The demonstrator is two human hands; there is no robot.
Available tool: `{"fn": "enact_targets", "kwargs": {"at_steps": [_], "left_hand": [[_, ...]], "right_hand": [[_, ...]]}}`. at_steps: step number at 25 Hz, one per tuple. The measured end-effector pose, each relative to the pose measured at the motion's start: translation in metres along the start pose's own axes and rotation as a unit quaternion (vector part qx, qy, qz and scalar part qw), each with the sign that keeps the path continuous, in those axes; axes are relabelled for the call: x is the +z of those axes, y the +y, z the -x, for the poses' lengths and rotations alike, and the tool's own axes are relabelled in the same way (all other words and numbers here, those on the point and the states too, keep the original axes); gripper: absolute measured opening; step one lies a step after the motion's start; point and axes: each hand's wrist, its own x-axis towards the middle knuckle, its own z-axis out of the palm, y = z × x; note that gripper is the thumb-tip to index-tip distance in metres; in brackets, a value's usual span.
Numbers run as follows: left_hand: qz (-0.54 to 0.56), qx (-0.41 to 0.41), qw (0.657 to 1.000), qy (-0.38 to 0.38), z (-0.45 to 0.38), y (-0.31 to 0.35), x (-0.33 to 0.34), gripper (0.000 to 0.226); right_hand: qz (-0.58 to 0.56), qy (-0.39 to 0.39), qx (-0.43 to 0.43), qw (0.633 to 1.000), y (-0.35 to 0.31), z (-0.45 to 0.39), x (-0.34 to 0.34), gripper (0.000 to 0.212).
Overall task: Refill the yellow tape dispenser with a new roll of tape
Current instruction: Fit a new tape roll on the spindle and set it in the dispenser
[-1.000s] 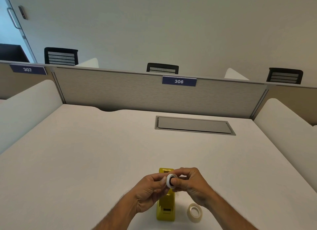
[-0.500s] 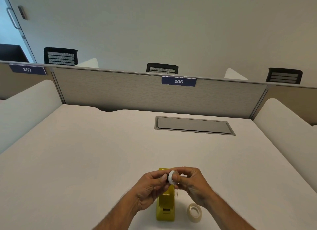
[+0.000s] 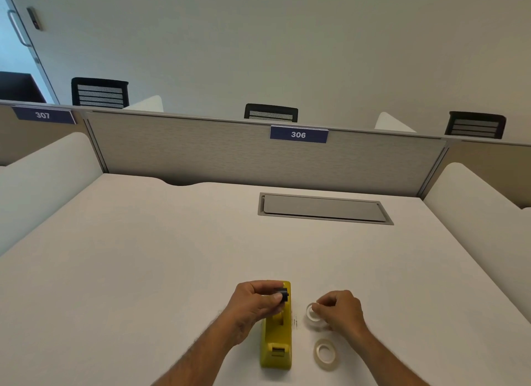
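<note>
Right hand [image 3: 340, 311] half hiding white ring [image 3: 311, 313], contact unclear

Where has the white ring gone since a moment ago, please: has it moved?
Yes. The white ring, in the right hand, went right and down, off the yellow dispenser.

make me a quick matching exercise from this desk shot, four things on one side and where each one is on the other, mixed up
Things:
1. black spool
2. white ring
3. clear tape roll
4. yellow dispenser

Places:
A. lying free on the desk, nearest the camera
B. pinched in the left hand
C. standing on the desk between the two forearms
D. at the fingertips of the right hand

Pairs: 1-B, 2-D, 3-A, 4-C
</note>
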Motion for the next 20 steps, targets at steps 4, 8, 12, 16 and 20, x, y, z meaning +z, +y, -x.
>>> {"fn": "enact_targets", "kwargs": {"at_steps": [4, 8, 12, 16, 20], "left_hand": [[-0.017, 0.012, 1.0, 0.012, 0.0, -0.003, 0.001, 0.023], [-0.034, 0.015, 0.999, 0.021, 0.001, -0.005, 0.002, 0.024], [-0.035, 0.014, 0.999, 0.031, 0.002, -0.005, 0.001, 0.023], [-0.035, 0.017, 0.999, 0.031, 0.004, -0.005, 0.001, 0.022], [-0.04, 0.019, 0.998, 0.039, 0.007, -0.005, 0.002, 0.023]], "right_hand": [[0.099, 0.01, -0.01, 0.995, 0.008, -0.003, 0.003, 0.013], [0.091, 0.031, -0.024, 0.995, 0.006, 0.003, 0.002, 0.015], [0.169, -0.004, -0.05, 0.984, -0.002, 0.021, -0.008, 0.031], [0.284, -0.098, -0.021, 0.954, -0.001, 0.049, -0.004, 0.062], [0.238, -0.119, -0.019, 0.964, 0.001, 0.055, -0.001, 0.05]]}}
